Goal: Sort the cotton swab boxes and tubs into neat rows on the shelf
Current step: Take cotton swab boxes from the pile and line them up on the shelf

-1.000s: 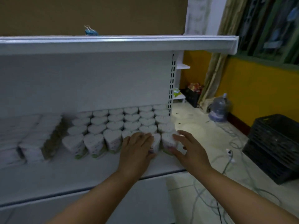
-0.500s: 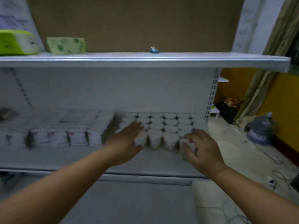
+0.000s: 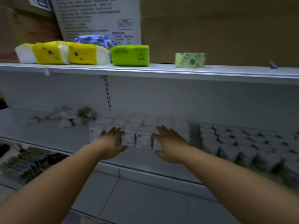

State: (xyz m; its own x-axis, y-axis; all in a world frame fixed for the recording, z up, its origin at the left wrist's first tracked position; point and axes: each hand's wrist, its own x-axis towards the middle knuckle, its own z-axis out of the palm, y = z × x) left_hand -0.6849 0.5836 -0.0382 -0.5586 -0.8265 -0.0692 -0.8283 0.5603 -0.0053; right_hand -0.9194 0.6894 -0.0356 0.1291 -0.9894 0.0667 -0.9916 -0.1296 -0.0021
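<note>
A block of white cotton swab boxes (image 3: 142, 135) stands in rows on the white shelf (image 3: 48, 135). My left hand (image 3: 111, 141) reaches to the block's left front with fingers straight. My right hand (image 3: 169, 143) is at its right front, fingers spread and straight. Whether either hand touches the boxes is blurred. To the right, several rows of heart-shaped white tubs (image 3: 246, 143) fill the shelf. A loose heap of small packs (image 3: 69, 117) lies at the back left.
The upper shelf (image 3: 161, 71) carries yellow tissue packs (image 3: 64, 53), a green pack (image 3: 130, 54), a pale green roll (image 3: 190, 60) and a small blue clip (image 3: 273, 65). A cardboard carton (image 3: 97, 18) stands behind. Packaged goods (image 3: 24, 162) sit lower left.
The view has swung left. Both hands left the heart-shaped tubs and moved left to the block of boxes; the right hand's fingers have uncurled.
</note>
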